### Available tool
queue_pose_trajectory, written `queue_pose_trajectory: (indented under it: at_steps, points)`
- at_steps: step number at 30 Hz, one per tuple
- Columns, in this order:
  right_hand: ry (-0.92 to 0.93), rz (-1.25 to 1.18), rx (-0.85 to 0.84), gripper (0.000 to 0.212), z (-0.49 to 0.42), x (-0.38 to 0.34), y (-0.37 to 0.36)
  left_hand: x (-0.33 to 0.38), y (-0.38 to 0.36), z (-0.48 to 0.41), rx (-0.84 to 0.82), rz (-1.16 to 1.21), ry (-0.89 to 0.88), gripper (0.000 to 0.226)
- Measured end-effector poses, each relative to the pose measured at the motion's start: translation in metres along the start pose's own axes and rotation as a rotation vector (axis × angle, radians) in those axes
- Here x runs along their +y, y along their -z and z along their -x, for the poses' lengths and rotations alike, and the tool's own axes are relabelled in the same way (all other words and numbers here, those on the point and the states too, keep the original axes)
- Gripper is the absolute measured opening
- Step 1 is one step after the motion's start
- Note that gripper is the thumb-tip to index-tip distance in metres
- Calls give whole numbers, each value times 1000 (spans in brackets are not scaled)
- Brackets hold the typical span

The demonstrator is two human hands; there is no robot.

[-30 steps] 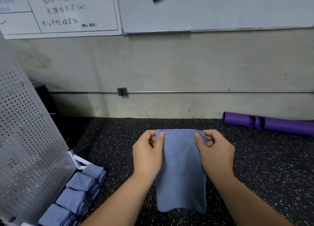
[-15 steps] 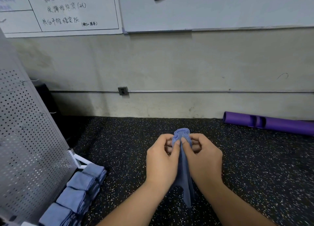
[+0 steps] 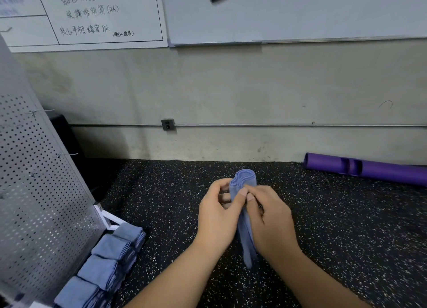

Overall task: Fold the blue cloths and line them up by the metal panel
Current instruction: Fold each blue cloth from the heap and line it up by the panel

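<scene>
A blue cloth point(image 3: 244, 182) hangs folded lengthwise in the air above the speckled black floor, its looped fold edge on top and its tail dangling below. My left hand point(image 3: 219, 217) and my right hand point(image 3: 269, 222) pinch it between them, thumbs meeting near its top. Several folded blue cloths point(image 3: 105, 261) lie in a row at the foot of the perforated metal panel point(image 3: 34, 192) on the left.
A purple foam roller point(image 3: 365, 169) lies against the grey wall at the right. The panel's white foot bracket point(image 3: 108, 217) juts out just beyond the row. Whiteboards point(image 3: 288, 11) hang on the wall above. A conduit with a socket point(image 3: 168, 124) runs along the wall.
A second ago the cloth hung flat and wide between my hands. My hands came together and brought its two sides together, so it now hangs as a narrow strip.
</scene>
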State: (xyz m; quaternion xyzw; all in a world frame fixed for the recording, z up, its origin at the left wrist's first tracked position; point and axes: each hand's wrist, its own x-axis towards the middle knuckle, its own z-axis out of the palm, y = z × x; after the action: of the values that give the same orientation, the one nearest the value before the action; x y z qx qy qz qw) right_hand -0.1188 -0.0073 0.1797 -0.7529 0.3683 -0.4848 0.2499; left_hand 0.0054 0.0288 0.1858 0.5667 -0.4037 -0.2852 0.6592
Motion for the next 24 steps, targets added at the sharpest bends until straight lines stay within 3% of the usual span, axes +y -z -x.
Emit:
queue_pose_trajectory:
  at_steps: [3,6,8,12,16,19,24]
  points:
    - [-17,-48,-63,28,-5,1,9,-2,6,-7,-35,93,41,22]
    - [-53,4,9,36,-18,4,26,-4,13,-16,-48,88,33,19]
    - [-42,52,-85,41,-26,10,37,-4,17,-19,-106,73,-2,21]
    - [10,89,-318,29,-30,21,52,-5,24,-18,-267,-23,-70,24]
    - [-1,129,-269,27,-32,24,59,-9,29,-22,-292,-192,-166,24]
    - [-81,231,-337,28,-32,28,58,-15,31,-21,-319,-336,-247,22]
    - [-105,59,-261,31,-34,23,55,-15,30,-26,-343,-236,-149,19]
